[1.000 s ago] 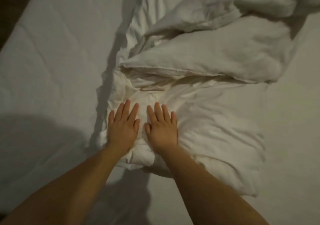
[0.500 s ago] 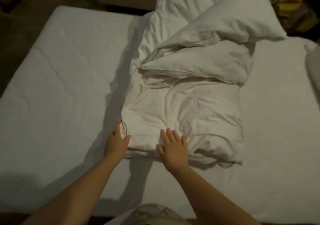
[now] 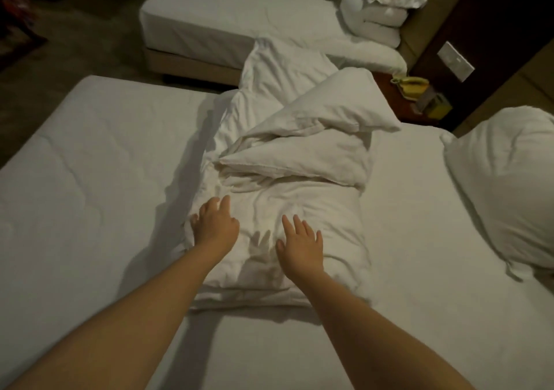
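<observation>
My left hand [image 3: 214,227] lies at the left edge of the folded white duvet [image 3: 311,209], its fingers [image 3: 224,205] loosely spread and slightly bent, gripping nothing. My right hand [image 3: 301,244] is over the duvet's middle, fingers straight and fanned apart. I cannot tell whether it touches the cloth. The duvet sits in the middle of the bed [image 3: 90,180], its far part bunched.

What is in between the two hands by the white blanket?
Only the folded white blanket lies between the left hand and the right hand, with a hand shadow on it. The head view shows this.
</observation>
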A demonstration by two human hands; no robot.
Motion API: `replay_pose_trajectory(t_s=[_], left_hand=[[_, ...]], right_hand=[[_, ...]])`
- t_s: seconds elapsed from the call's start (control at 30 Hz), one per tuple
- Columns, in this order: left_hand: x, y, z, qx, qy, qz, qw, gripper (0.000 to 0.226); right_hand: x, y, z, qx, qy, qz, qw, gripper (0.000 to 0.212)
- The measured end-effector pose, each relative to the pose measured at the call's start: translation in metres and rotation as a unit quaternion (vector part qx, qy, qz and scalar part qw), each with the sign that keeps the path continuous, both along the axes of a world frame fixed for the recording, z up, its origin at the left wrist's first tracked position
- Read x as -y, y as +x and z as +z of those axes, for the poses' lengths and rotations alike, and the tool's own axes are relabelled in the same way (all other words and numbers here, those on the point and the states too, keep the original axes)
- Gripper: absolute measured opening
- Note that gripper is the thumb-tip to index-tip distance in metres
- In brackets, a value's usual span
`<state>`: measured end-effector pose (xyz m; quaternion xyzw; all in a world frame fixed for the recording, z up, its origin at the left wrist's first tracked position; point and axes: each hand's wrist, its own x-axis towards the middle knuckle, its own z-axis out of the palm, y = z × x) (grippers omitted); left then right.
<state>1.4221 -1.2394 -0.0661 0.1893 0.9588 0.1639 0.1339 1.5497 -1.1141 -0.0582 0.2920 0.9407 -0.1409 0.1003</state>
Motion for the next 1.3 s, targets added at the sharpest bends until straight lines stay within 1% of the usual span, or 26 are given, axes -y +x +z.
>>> replay_pose_trajectory(t_s=[0.13,0.2,0.23,0.3,0.37,0.4,0.5,0.57,0.63,0.67,0.73,0.77,0.83,0.87,0.9,0.93,1.0,1.07,1.13,1.2,1.27,1.3], left_hand=[[-0.032,-0.012,0.007,-0.025,0.003,-0.060,0.998,0.045],[-0.047,-0.023,0.008,-0.041,-0.014,-0.099,0.994,0.043],[-0.056,-0.028,0.007,-0.047,-0.028,-0.122,0.991,0.042],[-0.075,-0.038,0.001,-0.038,-0.058,-0.172,0.983,0.043],[-0.098,-0.046,-0.009,-0.021,-0.084,-0.222,0.971,0.046],[-0.109,-0.051,-0.015,-0.024,-0.096,-0.248,0.964,0.046],[-0.140,-0.063,-0.030,-0.044,-0.125,-0.308,0.942,0.048],[-0.155,-0.073,-0.038,-0.058,-0.124,-0.329,0.934,0.051],[-0.167,-0.085,-0.041,-0.090,-0.072,-0.348,0.930,0.054],[-0.175,-0.092,-0.042,-0.113,-0.051,-0.361,0.924,0.054],[-0.196,-0.115,-0.033,-0.170,-0.045,-0.350,0.920,0.055],[-0.210,-0.131,-0.018,-0.189,-0.020,-0.324,0.927,0.058],[-0.238,-0.172,0.014,-0.206,0.068,-0.234,0.948,0.071],[-0.248,-0.193,0.029,-0.210,0.079,-0.175,0.959,0.079],[-0.252,-0.215,0.043,-0.202,0.075,-0.116,0.970,0.082],[-0.252,-0.236,0.054,-0.178,0.077,-0.062,0.979,0.083],[-0.242,-0.265,0.064,-0.120,0.083,0.021,0.989,0.083],[-0.228,-0.278,0.059,-0.070,0.061,0.037,0.995,0.081],[-0.220,-0.276,0.051,-0.055,0.022,-0.005,0.998,0.080],[-0.219,-0.267,0.048,-0.069,0.014,-0.052,0.996,0.076],[-0.224,-0.258,0.047,-0.081,0.001,-0.074,0.994,0.071],[-0.225,-0.253,0.049,-0.090,-0.012,-0.081,0.993,0.069]], right_hand=[[-0.015,-0.025,0.006,-0.008,0.013,-0.013,1.000,0.057],[-0.027,-0.037,0.007,-0.018,0.010,-0.034,0.999,0.059],[-0.034,-0.043,0.007,-0.028,-0.011,-0.057,0.998,0.060],[-0.049,-0.054,0.001,-0.045,-0.086,-0.120,0.988,0.063],[-0.069,-0.067,-0.008,-0.039,-0.153,-0.168,0.973,0.063],[-0.081,-0.073,-0.014,-0.028,-0.168,-0.175,0.970,0.063],[-0.119,-0.092,-0.031,0.007,-0.156,-0.170,0.973,0.066],[-0.145,-0.106,-0.038,0.027,-0.145,-0.178,0.973,0.066],[-0.174,-0.123,-0.036,0.044,-0.106,-0.172,0.978,0.059],[-0.190,-0.134,-0.030,0.051,-0.067,-0.158,0.984,0.058],[-0.226,-0.166,-0.003,0.044,0.022,-0.131,0.990,0.060],[-0.242,-0.190,0.019,0.010,0.055,-0.125,0.991,0.062],[-0.262,-0.247,0.070,-0.108,0.092,-0.088,0.986,0.064],[-0.263,-0.279,0.094,-0.165,0.112,-0.046,0.979,0.064],[-0.260,-0.308,0.112,-0.204,0.141,0.007,0.969,0.064],[-0.253,-0.330,0.125,-0.222,0.171,0.060,0.958,0.064],[-0.235,-0.353,0.125,-0.210,0.211,0.157,0.942,0.064],[-0.226,-0.349,0.095,-0.164,0.205,0.226,0.938,0.061],[-0.228,-0.331,0.059,-0.127,0.146,0.218,0.957,0.060],[-0.230,-0.313,0.031,-0.094,0.083,0.153,0.980,0.060],[-0.228,-0.296,0.014,-0.090,0.036,0.050,0.994,0.055],[-0.230,-0.286,0.008,-0.110,0.003,-0.028,0.994,0.049]])
